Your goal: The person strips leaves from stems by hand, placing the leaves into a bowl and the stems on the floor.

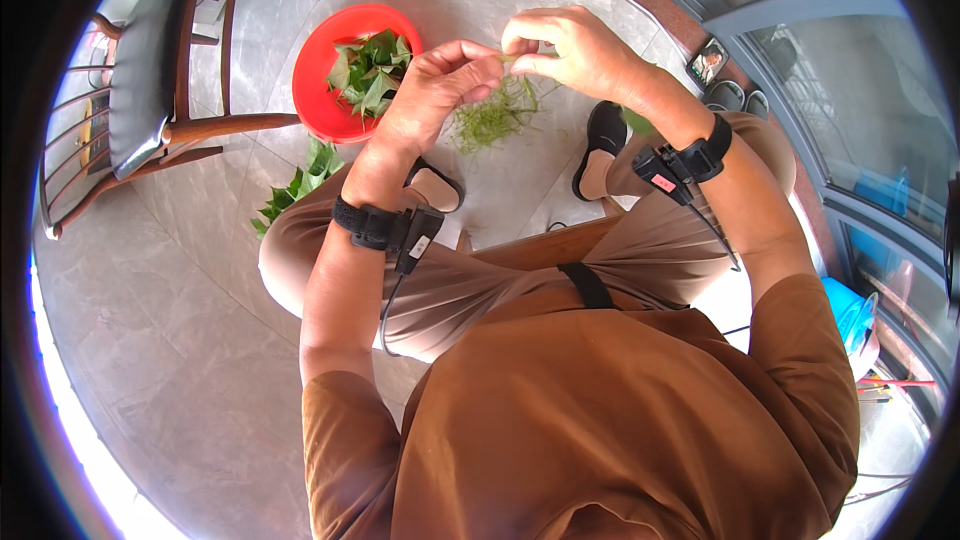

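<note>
My left hand [450, 82] and my right hand [574, 49] meet fingertip to fingertip, pinching a thin pale-green stalk [508, 58] between them. Part of a green leaf [637, 122] shows beneath my right forearm; whether it joins the stalk is hidden. Under the hands, a loose heap of thin green stem peelings [491, 120] lies on the tiled floor. A red plastic basin [311, 90] with picked green leaves [373, 71] stands just left of my left hand. More leafy greens [300, 184] lie on the floor beside my left knee.
A wooden chair with a black seat [150, 60] stands at the left. My feet in black shoes [606, 127] flank the peelings. Along the right run glass door panels [840, 90], with a phone [707, 64] and grey shoes [725, 96] near them. Cabled devices are strapped to both wrists.
</note>
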Action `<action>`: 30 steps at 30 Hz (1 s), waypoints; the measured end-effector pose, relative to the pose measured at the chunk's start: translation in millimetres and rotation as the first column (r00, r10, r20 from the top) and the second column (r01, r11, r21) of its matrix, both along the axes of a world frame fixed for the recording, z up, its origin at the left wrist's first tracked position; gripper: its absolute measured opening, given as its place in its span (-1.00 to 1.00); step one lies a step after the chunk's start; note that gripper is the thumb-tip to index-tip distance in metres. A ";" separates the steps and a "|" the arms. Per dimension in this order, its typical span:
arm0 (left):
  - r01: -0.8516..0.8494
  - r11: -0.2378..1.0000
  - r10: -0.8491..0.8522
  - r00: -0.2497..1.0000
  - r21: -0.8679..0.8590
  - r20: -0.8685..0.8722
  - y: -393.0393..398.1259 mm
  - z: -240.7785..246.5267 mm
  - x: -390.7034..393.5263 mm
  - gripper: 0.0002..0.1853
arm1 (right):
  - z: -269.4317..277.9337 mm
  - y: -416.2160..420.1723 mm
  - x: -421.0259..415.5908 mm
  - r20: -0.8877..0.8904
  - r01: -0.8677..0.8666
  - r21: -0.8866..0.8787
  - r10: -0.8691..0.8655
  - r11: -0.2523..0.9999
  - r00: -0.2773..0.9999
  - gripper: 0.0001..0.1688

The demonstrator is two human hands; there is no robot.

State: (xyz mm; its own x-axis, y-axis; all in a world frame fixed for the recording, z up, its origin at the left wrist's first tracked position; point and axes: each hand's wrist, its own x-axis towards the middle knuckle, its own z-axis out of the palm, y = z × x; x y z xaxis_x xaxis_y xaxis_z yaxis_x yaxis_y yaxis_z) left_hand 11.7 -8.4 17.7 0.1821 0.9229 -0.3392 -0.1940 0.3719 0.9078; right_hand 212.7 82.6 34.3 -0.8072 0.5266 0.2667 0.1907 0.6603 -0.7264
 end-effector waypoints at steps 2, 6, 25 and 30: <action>-0.021 0.999 0.023 0.997 -0.034 0.068 0.1 1.5 -2.1 -0.84 | -5.5 6.9 2.7 -0.026 0.004 0.199 0.002 0.980 1.000 -0.79; -0.013 0.994 0.027 0.991 -0.109 0.130 0.3 8.1 -3.4 -0.86 | -0.3 6.7 2.1 0.020 0.014 0.181 -0.018 0.983 1.000 -0.81; 0.045 0.982 0.011 0.955 -0.181 0.296 0.3 13.6 -3.5 -0.96 | 0.8 -6.2 -1.3 -0.060 0.044 -0.081 -0.049 0.996 0.997 -0.89; 0.040 0.979 0.022 0.955 -0.200 0.297 0.7 10.9 -2.9 -0.96 | -1.2 -12.3 -4.7 -0.114 0.025 -0.318 -0.065 0.948 0.991 -0.84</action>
